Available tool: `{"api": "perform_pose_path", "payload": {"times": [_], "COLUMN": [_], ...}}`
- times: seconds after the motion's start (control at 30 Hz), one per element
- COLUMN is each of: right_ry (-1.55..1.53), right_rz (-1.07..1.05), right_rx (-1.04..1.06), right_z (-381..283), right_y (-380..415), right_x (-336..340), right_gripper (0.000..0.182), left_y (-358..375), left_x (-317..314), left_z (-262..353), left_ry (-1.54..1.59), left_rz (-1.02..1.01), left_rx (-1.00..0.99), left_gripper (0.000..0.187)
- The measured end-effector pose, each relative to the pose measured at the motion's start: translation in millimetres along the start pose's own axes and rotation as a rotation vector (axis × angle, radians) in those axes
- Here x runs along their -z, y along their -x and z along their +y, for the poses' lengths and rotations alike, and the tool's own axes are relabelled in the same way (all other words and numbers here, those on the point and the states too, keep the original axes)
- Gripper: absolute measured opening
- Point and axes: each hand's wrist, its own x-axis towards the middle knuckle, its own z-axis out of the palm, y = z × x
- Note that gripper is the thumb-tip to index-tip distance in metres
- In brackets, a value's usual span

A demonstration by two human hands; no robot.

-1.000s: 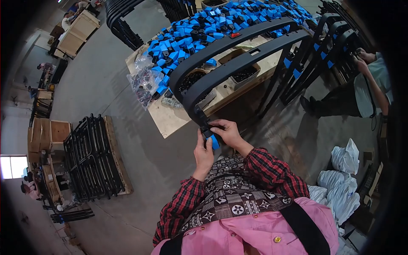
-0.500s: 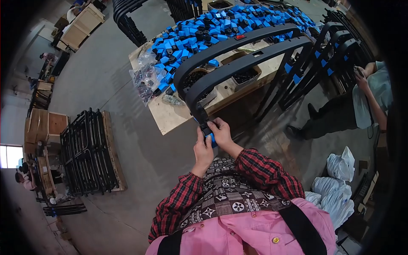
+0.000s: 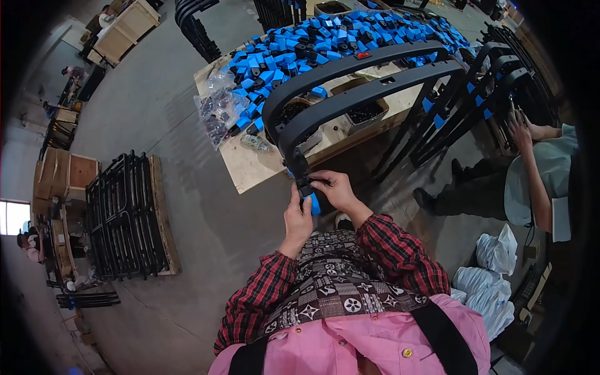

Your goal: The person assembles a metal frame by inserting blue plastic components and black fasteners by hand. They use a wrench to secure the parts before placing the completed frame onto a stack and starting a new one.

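Observation:
A black curved tubular frame (image 3: 350, 103) arches over the table edge, and its near end comes down to my hands. My left hand (image 3: 297, 219) is closed around a blue-and-black plastic piece (image 3: 315, 204) at that end, thumb against the blue part. My right hand (image 3: 338, 189) is just right of it, with thumb and finger pinched at the black joint above the blue part. Whatever sits between those right fingertips is too small to make out. Further up the frame is a small red part (image 3: 362, 55).
A wooden table (image 3: 250, 167) holds a heap of blue-and-black pieces (image 3: 287, 53), bins of small dark parts (image 3: 365, 112) and clear plastic bags (image 3: 220, 112). More black frames (image 3: 431, 119) stand to the right, near another person (image 3: 531, 175). White sacks (image 3: 487, 287) lie lower right.
My right hand has shifted slightly right and away from the blue piece, its fingers now at the joint. My left hand keeps its hold. The person on the right has raised their hands.

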Motion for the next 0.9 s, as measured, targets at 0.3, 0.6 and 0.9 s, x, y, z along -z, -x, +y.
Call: {"api": "perform_pose_path", "payload": {"times": [0.3,0.6,0.9], "right_ry": [-0.004,0.307,-0.101], "right_rz": [-0.102,0.013,0.185], "right_rx": [-0.184,-0.082,0.005], "right_z": [11.5,1.8,15.0], "right_y": [-8.0,-10.9,-9.5], "right_x": [-5.5,-14.0,-28.6], "right_gripper": [0.010,0.031,0.019], "left_y": [-0.4,-5.3,-4.5], "left_x": [-2.8,-0.3,0.2], "left_z": [2.7,2.4,16.3], "left_ry": [-0.033,-0.193,-0.077], "left_rz": [0.016,0.018,-0.009], "left_rx": [-0.040,-0.054,0.012], "left_gripper": [0.049,0.049,0.046]}}
